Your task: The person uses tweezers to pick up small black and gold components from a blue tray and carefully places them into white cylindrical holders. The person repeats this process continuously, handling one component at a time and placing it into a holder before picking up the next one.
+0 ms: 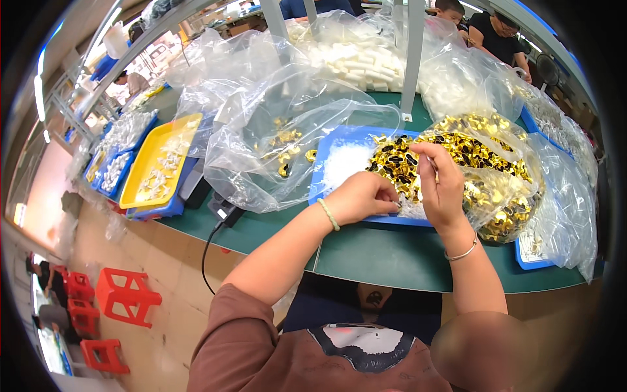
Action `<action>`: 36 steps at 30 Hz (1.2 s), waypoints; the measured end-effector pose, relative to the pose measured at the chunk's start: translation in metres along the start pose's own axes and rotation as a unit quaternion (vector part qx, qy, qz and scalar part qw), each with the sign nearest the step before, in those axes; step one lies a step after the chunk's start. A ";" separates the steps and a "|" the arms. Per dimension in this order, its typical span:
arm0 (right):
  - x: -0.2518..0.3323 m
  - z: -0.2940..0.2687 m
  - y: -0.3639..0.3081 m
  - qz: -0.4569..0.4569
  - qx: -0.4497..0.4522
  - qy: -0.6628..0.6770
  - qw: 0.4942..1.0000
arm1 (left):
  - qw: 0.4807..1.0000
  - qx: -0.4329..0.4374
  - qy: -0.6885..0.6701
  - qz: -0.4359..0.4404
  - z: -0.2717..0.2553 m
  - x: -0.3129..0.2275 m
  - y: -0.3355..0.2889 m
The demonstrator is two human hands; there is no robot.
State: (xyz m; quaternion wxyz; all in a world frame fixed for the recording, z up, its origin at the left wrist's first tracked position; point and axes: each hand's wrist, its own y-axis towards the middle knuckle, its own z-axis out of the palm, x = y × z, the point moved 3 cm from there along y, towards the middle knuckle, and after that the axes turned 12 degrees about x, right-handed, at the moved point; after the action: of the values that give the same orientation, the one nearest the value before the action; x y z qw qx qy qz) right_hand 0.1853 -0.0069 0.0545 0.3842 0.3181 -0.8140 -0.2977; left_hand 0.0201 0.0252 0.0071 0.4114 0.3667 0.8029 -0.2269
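Observation:
My left hand [358, 197] is over the front of a blue tray [317, 175], its thumb and fingers pinched on something small and dark that I cannot make out. My right hand [444, 186] is raised just right of it, fingers curled toward the thumb; whatever is between them is too small to tell. Inside the tray, small white pieces [349, 163] lie at the left and a heap of shiny gold and black parts [392, 160] at the right. Against the tray's right side bulges a clear plastic bag [516, 183] full of the same gold parts.
Left of the tray lies a clear bag [261, 144] with some gold parts. A yellow tray [140, 183] of white pieces and a black device [225, 212] with a cable sit further left. White foam-like pieces [359, 65] pile up behind a metal post [413, 65]. Red stools [127, 295] stand on the floor.

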 end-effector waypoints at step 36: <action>-0.012 -0.002 0.000 0.133 0.342 -0.171 0.914 | 0.896 -0.086 -0.432 0.052 -0.018 0.023 0.000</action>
State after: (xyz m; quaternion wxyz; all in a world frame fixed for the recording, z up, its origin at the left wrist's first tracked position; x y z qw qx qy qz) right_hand 0.1930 0.0017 0.0505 0.1427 0.2631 -0.9541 0.0030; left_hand 0.0020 0.0462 -0.0019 0.7590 0.2373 0.5422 -0.2713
